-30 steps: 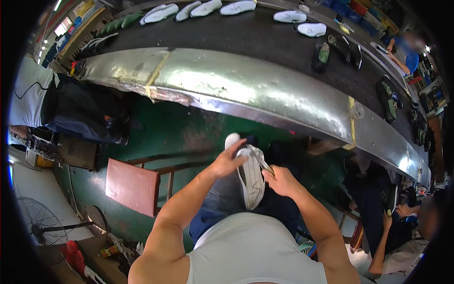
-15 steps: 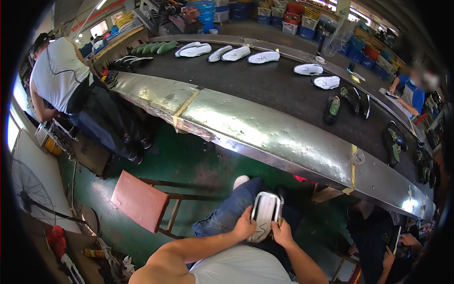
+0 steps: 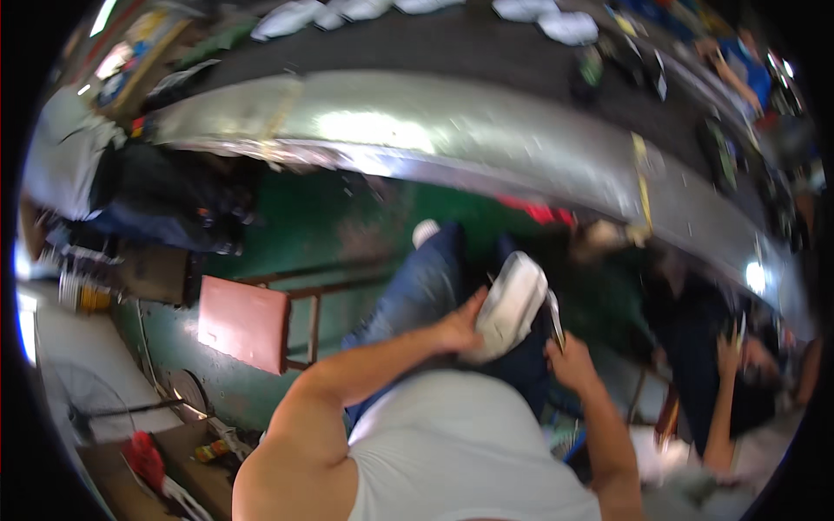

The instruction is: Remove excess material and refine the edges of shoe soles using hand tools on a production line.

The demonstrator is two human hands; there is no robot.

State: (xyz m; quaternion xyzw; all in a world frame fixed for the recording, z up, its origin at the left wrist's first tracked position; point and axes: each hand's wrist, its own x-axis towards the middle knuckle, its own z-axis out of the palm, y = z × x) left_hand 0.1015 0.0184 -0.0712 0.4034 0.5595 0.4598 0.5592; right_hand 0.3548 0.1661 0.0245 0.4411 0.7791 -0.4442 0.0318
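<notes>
Over my lap, my left hand (image 3: 460, 328) grips a white shoe (image 3: 514, 304) by its near left side, tilted with its far end up to the right. Its sole and markings are blurred by motion. My right hand (image 3: 572, 360) is apart from the shoe, just to its right. Its fingers are closed round a slim tool (image 3: 556, 319) with a pale, slightly curved upper part and a darker brownish lower part. Blur hides whether that tool is a blade or a brush.
A dark conveyor belt (image 3: 417, 48) with a metal edge (image 3: 452, 113) runs ahead, bearing white shoes (image 3: 569, 28) and dark ones. A red-topped stool (image 3: 243, 323) stands left. One person (image 3: 74, 156) works at far left, another person's arm (image 3: 723, 408) shows at right.
My right hand has come away from the shoe to the right with the slim tool. The shoe has tilted rightward in my left hand. The whole view has tipped downward and blurred.
</notes>
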